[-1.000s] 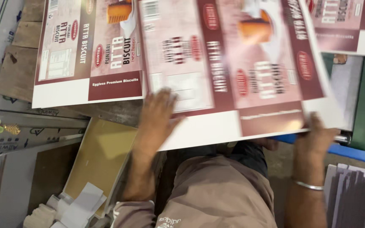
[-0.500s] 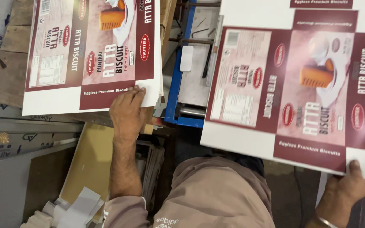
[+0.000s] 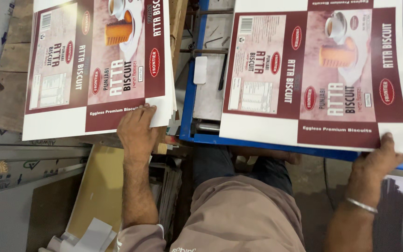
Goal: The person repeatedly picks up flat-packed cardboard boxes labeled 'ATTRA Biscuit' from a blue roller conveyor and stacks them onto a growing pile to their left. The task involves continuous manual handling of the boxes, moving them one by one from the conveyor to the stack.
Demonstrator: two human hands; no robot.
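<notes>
Printed maroon-and-white cardboard carton sheet (image 3: 318,74), flat and unfolded, lies at the right of the head view, carrying a picture of stacked biscuits and a cup. Its near edge overhangs the blue metal frame (image 3: 188,102) of a machine bed, and its near right corner is pinched by the right hand (image 3: 374,161), thumb on the printed face and remaining fingers hidden beneath. A silver metal bangle (image 3: 361,205) circles that wrist. At the left, a stack of identical printed carton sheets (image 3: 94,65) rests on a worn wooden tabletop (image 3: 5,93). The left hand (image 3: 138,130) lies on the stack's near edge, fingers held together and flat on the top sheet, thumb out of sight. Between the stack and the single sheet, the grey metal bed (image 3: 208,100) of the machine is exposed, with a small white rectangular block (image 3: 200,70) on it. Below the left forearm, plain brown cardboard sheets (image 3: 94,191) lean beside grey boards (image 3: 19,168); white paper offcuts (image 3: 89,235) lie at the bottom edge. The person's beige garment (image 3: 239,214) fills the lower centre.
</notes>
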